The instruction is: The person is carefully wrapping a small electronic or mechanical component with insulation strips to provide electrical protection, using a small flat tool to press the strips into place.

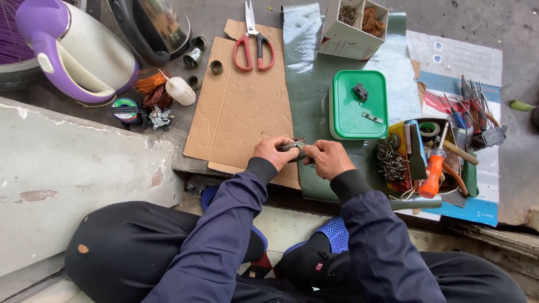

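Observation:
Both my hands meet over the near edge of a flat sheet of brown cardboard point(238, 106). My left hand point(274, 152) and my right hand point(329, 158) are closed together on a small dark grey cylindrical part point(296, 148), which pokes out between the fingers. Most of the part is hidden by my fingers. My dark blue sleeves run down to my lap, and I sit cross-legged on the ground.
A green lidded box point(359, 104) holding two small parts lies on a dark green mat point(312, 84). Red-handled scissors point(254, 46) rest on the cardboard. A tray of screws, an orange screwdriver point(433, 170) and tools is at right. A purple-and-white appliance point(73, 50) and copper wire sit at left.

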